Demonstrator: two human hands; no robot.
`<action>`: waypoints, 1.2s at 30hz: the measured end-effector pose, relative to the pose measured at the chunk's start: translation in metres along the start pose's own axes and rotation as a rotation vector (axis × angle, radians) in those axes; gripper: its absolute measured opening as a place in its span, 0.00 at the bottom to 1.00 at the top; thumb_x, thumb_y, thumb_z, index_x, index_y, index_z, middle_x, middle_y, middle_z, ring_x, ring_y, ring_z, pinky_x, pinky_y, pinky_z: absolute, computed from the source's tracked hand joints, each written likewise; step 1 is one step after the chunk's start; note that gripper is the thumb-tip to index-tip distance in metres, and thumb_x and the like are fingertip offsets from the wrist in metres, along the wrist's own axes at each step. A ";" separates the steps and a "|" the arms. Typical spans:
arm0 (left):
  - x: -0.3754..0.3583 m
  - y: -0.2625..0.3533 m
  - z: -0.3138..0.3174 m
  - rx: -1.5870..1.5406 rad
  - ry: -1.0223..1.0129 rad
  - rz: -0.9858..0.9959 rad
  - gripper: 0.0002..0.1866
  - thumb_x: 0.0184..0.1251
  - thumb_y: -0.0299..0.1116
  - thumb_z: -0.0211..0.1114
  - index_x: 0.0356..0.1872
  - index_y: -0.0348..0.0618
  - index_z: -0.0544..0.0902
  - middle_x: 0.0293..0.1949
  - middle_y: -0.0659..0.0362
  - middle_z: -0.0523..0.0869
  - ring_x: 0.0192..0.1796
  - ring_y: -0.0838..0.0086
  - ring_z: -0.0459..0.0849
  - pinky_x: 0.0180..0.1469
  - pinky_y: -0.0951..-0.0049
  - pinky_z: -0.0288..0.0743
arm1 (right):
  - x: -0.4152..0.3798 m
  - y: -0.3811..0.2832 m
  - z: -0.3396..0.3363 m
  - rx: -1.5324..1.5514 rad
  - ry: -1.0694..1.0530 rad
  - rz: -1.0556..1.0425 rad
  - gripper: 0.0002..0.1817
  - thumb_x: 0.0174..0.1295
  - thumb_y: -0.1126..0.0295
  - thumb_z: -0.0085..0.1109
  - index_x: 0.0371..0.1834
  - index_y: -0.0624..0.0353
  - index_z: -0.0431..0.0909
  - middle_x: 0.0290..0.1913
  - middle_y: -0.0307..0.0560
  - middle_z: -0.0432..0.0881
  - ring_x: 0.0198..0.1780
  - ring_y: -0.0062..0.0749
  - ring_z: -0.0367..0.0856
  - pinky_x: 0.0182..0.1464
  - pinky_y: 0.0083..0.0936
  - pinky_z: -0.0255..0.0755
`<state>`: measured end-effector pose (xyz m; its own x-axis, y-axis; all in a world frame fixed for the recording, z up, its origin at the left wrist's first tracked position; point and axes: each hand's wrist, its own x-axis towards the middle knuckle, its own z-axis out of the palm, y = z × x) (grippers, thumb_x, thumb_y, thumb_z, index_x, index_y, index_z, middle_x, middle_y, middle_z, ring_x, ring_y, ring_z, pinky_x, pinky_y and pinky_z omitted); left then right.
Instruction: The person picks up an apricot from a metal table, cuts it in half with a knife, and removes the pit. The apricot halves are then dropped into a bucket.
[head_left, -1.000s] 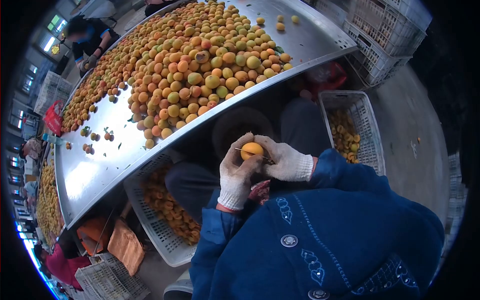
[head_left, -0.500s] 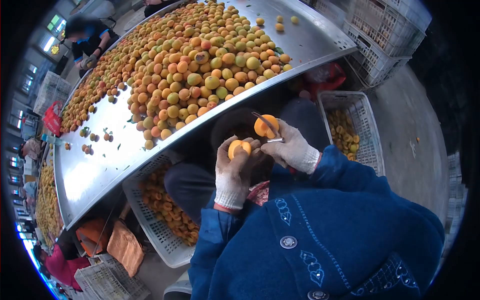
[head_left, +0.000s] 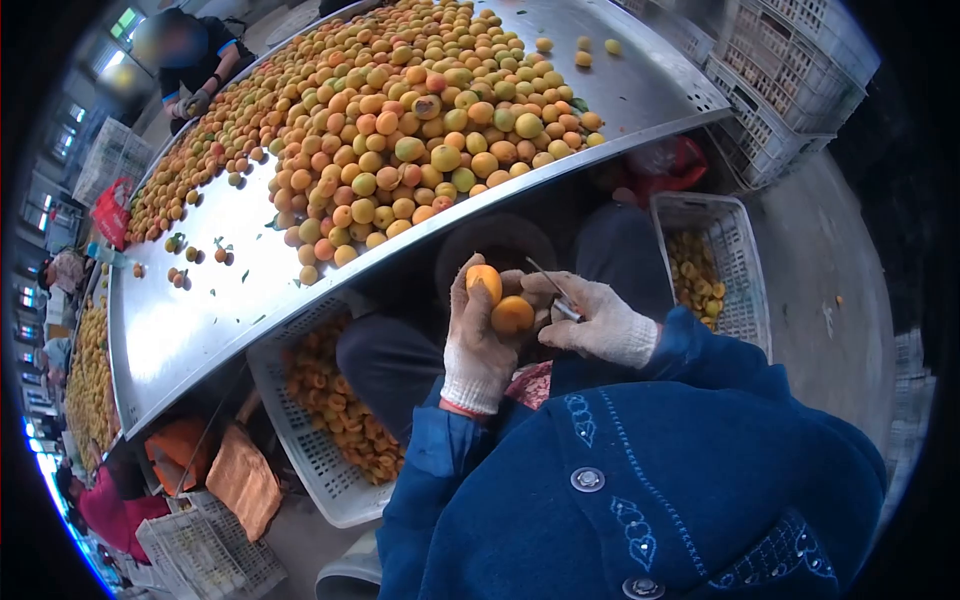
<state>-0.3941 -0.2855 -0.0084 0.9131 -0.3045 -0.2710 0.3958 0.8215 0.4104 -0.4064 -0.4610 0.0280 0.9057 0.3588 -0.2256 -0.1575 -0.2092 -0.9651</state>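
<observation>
Two orange apricot halves sit at my left hand (head_left: 475,345), which wears a dirty whitish knit glove. The upper apricot half (head_left: 484,281) is between the thumb and fingers. Just below it, the second apricot half (head_left: 513,315) rests against the fingers, rounded side showing. My right hand (head_left: 605,322), gloved the same way, grips a small knife (head_left: 566,306). Its thin, dark blade points up and left, close over the left fingertips, with no fruit on it. Both hands are together above my lap, in front of the table edge.
A metal table (head_left: 190,345) carries a large heap of apricots (head_left: 400,150). Crates of cut apricots stand below: a left crate (head_left: 330,500) and a right crate (head_left: 745,270). Stacked crates (head_left: 790,75) rise at the right. A co-worker (head_left: 195,65) handles fruit across the table.
The apricot half that was on the knife blade now rests at my left hand. The blade is bare, and my right hand has come lower and closer to the left.
</observation>
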 end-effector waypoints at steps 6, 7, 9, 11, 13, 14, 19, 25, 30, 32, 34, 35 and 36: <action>-0.007 -0.006 -0.003 0.552 -0.060 0.088 0.27 0.66 0.30 0.61 0.66 0.44 0.66 0.45 0.54 0.77 0.42 0.71 0.82 0.51 0.70 0.79 | 0.002 -0.005 -0.016 0.557 0.297 0.059 0.03 0.64 0.75 0.57 0.39 0.61 0.76 0.16 0.32 0.67 0.14 0.15 0.65 0.16 0.17 0.54; -0.007 -0.009 0.000 0.536 -0.041 0.101 0.27 0.65 0.28 0.63 0.65 0.41 0.67 0.37 0.53 0.80 0.37 0.69 0.83 0.44 0.67 0.81 | 0.005 -0.019 -0.019 0.608 0.283 -0.084 0.03 0.66 0.74 0.55 0.39 0.61 0.76 0.15 0.33 0.66 0.13 0.15 0.63 0.16 0.18 0.54; -0.009 -0.011 0.002 0.539 -0.072 0.061 0.27 0.64 0.27 0.63 0.64 0.41 0.67 0.38 0.53 0.80 0.37 0.69 0.83 0.45 0.67 0.81 | 0.009 -0.044 -0.020 0.666 0.282 -0.296 0.05 0.68 0.72 0.53 0.40 0.62 0.76 0.13 0.33 0.64 0.12 0.17 0.61 0.17 0.20 0.54; -0.011 -0.011 0.004 0.538 -0.105 0.026 0.27 0.63 0.26 0.63 0.64 0.40 0.67 0.39 0.53 0.80 0.38 0.70 0.83 0.45 0.66 0.81 | 0.017 -0.059 -0.013 0.679 0.301 -0.395 0.05 0.68 0.73 0.52 0.40 0.62 0.76 0.13 0.34 0.62 0.13 0.18 0.59 0.18 0.21 0.54; -0.014 -0.011 0.005 0.505 -0.117 -0.059 0.25 0.63 0.25 0.64 0.62 0.39 0.68 0.42 0.54 0.80 0.40 0.71 0.84 0.46 0.70 0.81 | 0.024 -0.059 -0.008 0.736 0.264 -0.436 0.02 0.67 0.76 0.56 0.40 0.62 0.76 0.17 0.38 0.71 0.14 0.18 0.68 0.16 0.18 0.60; -0.014 -0.011 0.006 0.507 -0.115 -0.060 0.25 0.63 0.25 0.64 0.62 0.39 0.68 0.42 0.54 0.80 0.40 0.71 0.84 0.46 0.70 0.81 | 0.026 -0.058 -0.005 0.714 0.254 -0.447 0.02 0.66 0.77 0.57 0.40 0.62 0.76 0.19 0.37 0.72 0.16 0.16 0.68 0.17 0.17 0.61; -0.017 -0.015 0.007 0.688 -0.097 -0.017 0.22 0.64 0.28 0.65 0.59 0.43 0.70 0.44 0.53 0.79 0.36 0.73 0.84 0.40 0.76 0.81 | 0.025 -0.050 0.002 0.586 0.286 -0.454 0.04 0.65 0.77 0.59 0.42 0.60 0.78 0.23 0.36 0.75 0.21 0.15 0.71 0.22 0.15 0.64; -0.018 -0.015 0.013 0.722 -0.069 -0.055 0.20 0.65 0.29 0.65 0.56 0.38 0.71 0.41 0.55 0.81 0.35 0.76 0.82 0.38 0.78 0.77 | 0.020 -0.048 -0.003 0.411 0.286 -0.465 0.07 0.64 0.76 0.60 0.44 0.60 0.78 0.28 0.39 0.79 0.28 0.18 0.77 0.30 0.15 0.70; -0.021 -0.023 0.006 0.769 -0.028 -0.057 0.20 0.65 0.31 0.65 0.57 0.41 0.72 0.37 0.57 0.82 0.28 0.79 0.82 0.29 0.82 0.75 | 0.022 -0.043 0.000 0.110 0.221 -0.627 0.06 0.62 0.74 0.63 0.40 0.60 0.78 0.33 0.36 0.80 0.36 0.16 0.78 0.38 0.18 0.74; -0.023 -0.024 0.007 0.848 -0.052 -0.003 0.21 0.65 0.32 0.65 0.58 0.41 0.73 0.41 0.57 0.82 0.35 0.77 0.83 0.36 0.79 0.77 | 0.022 -0.045 0.000 0.158 0.191 -0.605 0.06 0.61 0.74 0.64 0.39 0.60 0.78 0.32 0.36 0.80 0.35 0.16 0.78 0.38 0.18 0.74; -0.024 -0.027 0.003 0.890 -0.057 -0.015 0.22 0.65 0.32 0.65 0.59 0.40 0.73 0.42 0.57 0.82 0.38 0.75 0.83 0.40 0.78 0.78 | 0.020 -0.051 -0.004 0.390 0.100 -0.282 0.05 0.61 0.73 0.64 0.38 0.60 0.78 0.30 0.36 0.79 0.33 0.15 0.78 0.36 0.17 0.74; -0.024 -0.028 0.001 0.930 -0.065 -0.019 0.23 0.64 0.33 0.65 0.59 0.40 0.73 0.44 0.57 0.82 0.41 0.74 0.83 0.43 0.76 0.78 | 0.021 -0.048 -0.004 0.491 0.090 -0.249 0.04 0.63 0.72 0.62 0.37 0.59 0.78 0.27 0.35 0.78 0.29 0.15 0.77 0.31 0.17 0.72; -0.024 -0.028 0.000 0.930 -0.065 -0.023 0.23 0.64 0.33 0.65 0.59 0.40 0.73 0.44 0.57 0.82 0.41 0.74 0.83 0.43 0.76 0.78 | 0.022 -0.049 -0.003 0.493 0.092 -0.247 0.04 0.63 0.72 0.62 0.37 0.59 0.78 0.27 0.35 0.78 0.29 0.15 0.77 0.31 0.17 0.72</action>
<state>-0.4270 -0.3013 -0.0138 0.8968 -0.3654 -0.2495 0.3069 0.1074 0.9457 -0.3776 -0.4460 0.0710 0.9661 0.2580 0.0061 -0.0818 0.3288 -0.9408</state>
